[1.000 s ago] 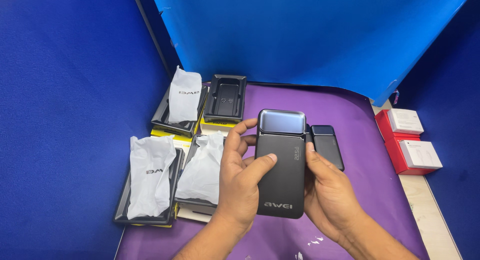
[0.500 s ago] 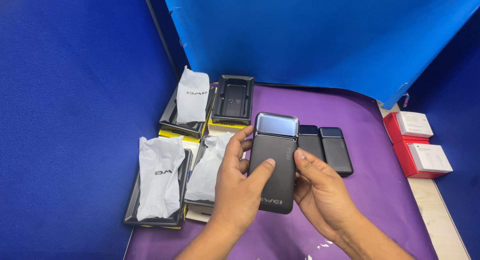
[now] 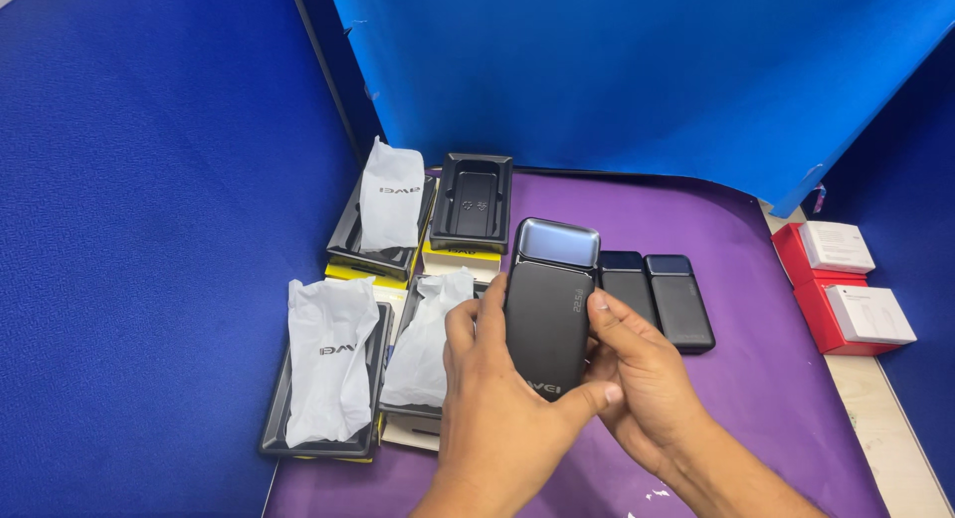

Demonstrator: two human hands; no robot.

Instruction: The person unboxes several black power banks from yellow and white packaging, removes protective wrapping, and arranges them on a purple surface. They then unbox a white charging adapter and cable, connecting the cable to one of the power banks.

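Observation:
I hold a black power bank [image 3: 549, 304] with a glossy bluish top end upright above the purple mat [image 3: 756, 379]. My left hand [image 3: 497, 409] wraps its left side and bottom, thumb across the lower front. My right hand [image 3: 637, 374] grips its right edge, thumb on the front. Two more black power banks [image 3: 662, 297] lie flat side by side on the mat just right of the held one.
Black plastic trays, some holding white pouches [image 3: 328, 364] [image 3: 390, 195] [image 3: 423, 339], sit on yellow boxes at left; one tray [image 3: 472, 200] is empty. Two red-and-white boxes [image 3: 846, 284] lie at the right edge. Blue partition walls [image 3: 149, 229] surround the mat.
The held power bank has shifted slightly left and lower in view as the camera moved. My right thumb has come onto its front edge. The second flat power bank is now fully in view.

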